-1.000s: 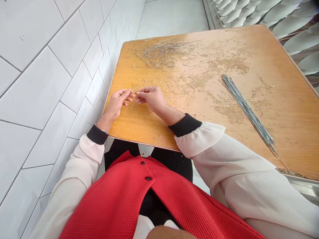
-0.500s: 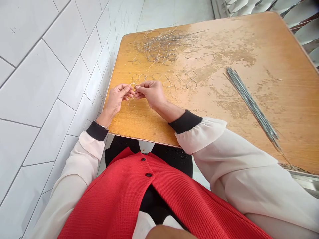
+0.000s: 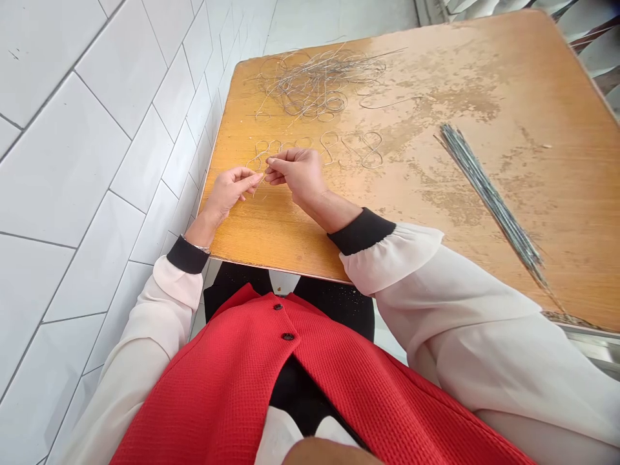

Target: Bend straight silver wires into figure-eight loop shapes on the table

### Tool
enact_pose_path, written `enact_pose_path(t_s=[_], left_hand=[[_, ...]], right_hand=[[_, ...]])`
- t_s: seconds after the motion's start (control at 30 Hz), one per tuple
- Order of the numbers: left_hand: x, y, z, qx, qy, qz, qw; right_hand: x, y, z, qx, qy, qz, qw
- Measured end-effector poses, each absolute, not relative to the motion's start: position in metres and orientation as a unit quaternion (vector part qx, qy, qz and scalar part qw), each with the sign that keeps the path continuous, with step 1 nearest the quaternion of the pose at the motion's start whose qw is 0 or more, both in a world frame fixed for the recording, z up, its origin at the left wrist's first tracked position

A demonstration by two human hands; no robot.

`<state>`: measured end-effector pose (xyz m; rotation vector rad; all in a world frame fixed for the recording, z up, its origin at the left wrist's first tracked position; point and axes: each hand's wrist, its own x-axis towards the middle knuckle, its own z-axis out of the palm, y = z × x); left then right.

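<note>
My right hand (image 3: 295,175) pinches a thin bent wire (image 3: 256,163) between its fingertips, and my left hand (image 3: 227,194) meets it from the left, its fingertips on the same wire. The wire's loop stands up beyond my fingers, close to a row of wire figure-eights (image 3: 334,148) lying on the table. Farther off lies a tangled heap of wire (image 3: 314,84). A bundle of straight grey wires (image 3: 491,197) lies well to the right of both hands.
The worn orange wooden table (image 3: 271,239) has its left edge along a white tiled wall (image 3: 97,161). Its near edge lies just beyond my red waistcoat (image 3: 271,361). White louvred slats (image 3: 595,58) stand beyond the far right corner.
The wire's loop has swung from below my hands to above them. My hands have drawn slightly apart, and the table sits a little higher in view.
</note>
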<state>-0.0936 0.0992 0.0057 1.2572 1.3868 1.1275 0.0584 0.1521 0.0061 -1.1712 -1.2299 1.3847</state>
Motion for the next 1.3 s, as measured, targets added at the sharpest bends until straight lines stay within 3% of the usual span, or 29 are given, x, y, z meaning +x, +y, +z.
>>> enact_pose_path(t_s=[0.23, 0.47, 0.8, 1.3], left_hand=[[-0.095, 0.101, 0.002, 0.51, 0.561, 0.46, 0.462], [-0.096, 0.1, 0.001, 0.467, 0.581, 0.507, 0.433], [-0.096, 0.102, 0.006, 0.414, 0.519, 0.523, 0.535], [-0.101, 0.101, 0.008, 0.431, 0.533, 0.508, 0.522]], right_hand=[[0.063, 0.154, 0.004, -0.464, -0.507, 0.557, 0.467], [0.061, 0.146, 0.001, -0.432, -0.537, 0.611, 0.389], [0.057, 0.142, 0.003, -0.426, -0.495, 0.641, 0.403], [0.056, 0.147, 0.001, -0.41, -0.536, 0.627, 0.39]])
